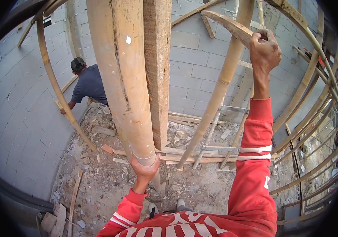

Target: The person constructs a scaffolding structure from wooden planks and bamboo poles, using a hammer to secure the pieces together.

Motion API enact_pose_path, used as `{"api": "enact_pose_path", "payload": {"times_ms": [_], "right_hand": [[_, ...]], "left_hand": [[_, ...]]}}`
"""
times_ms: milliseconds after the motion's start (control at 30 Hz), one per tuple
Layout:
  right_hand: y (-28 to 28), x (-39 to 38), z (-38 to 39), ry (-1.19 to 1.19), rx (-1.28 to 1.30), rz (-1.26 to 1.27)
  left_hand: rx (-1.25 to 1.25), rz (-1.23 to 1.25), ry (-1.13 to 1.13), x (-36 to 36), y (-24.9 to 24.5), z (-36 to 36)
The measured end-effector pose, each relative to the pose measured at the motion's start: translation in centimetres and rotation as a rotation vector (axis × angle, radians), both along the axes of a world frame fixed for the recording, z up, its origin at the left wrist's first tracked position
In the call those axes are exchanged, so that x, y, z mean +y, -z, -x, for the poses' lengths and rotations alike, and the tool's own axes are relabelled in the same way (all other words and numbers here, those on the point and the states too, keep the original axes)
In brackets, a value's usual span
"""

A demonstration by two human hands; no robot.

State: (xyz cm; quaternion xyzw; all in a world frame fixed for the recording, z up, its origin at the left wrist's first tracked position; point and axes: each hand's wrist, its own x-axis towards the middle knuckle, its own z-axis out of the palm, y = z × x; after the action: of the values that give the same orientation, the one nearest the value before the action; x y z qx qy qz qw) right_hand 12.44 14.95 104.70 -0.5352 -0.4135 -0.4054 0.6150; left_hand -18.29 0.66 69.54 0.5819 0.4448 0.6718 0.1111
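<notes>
My left hand (145, 170) is wrapped round a thick bamboo pole (127, 91) just at one of its joints. The pole rises close in front of me, beside a squared wooden post (157, 75). My right hand (265, 49) is raised high at the upper right, its fingers closed at the near end of a wooden board (228, 25). That board looks curved and slants up to the left, across a second, slanting bamboo pole (224, 79). The fingers partly hide the board's end.
A co-worker (90, 83) crouches at the left, one hand by the grey block wall (23, 114). Rubble covers the ground (109, 189), with wooden planks (200, 159) lying across it. Several bamboo poles (307, 94) stand and cross on the right.
</notes>
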Motion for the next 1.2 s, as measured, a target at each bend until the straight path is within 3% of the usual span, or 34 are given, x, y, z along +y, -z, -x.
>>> {"api": "enact_pose_path", "payload": {"times_ms": [267,367,433,633,1200], "right_hand": [[-0.3,-0.2,-0.9,0.073,-0.200,0.106],[-0.7,-0.3,-1.4,-0.020,-0.215,0.135],[-1.1,0.0,-1.5,-0.123,-0.084,0.159],[-1.6,0.2,-1.5,-0.139,-0.001,0.103],[-1.6,0.5,-2.1,-0.103,-0.052,0.065]], "left_hand": [[-0.025,-0.009,-0.005,0.1,0.7,0.0],[0.015,-0.002,-0.011,0.1,1.6,0.2],[0.055,0.011,-0.004,-0.2,1.7,0.4],[0.015,-0.049,-0.041,-0.3,0.6,-0.2],[0.052,0.024,-0.029,-0.1,1.5,0.6]]}}
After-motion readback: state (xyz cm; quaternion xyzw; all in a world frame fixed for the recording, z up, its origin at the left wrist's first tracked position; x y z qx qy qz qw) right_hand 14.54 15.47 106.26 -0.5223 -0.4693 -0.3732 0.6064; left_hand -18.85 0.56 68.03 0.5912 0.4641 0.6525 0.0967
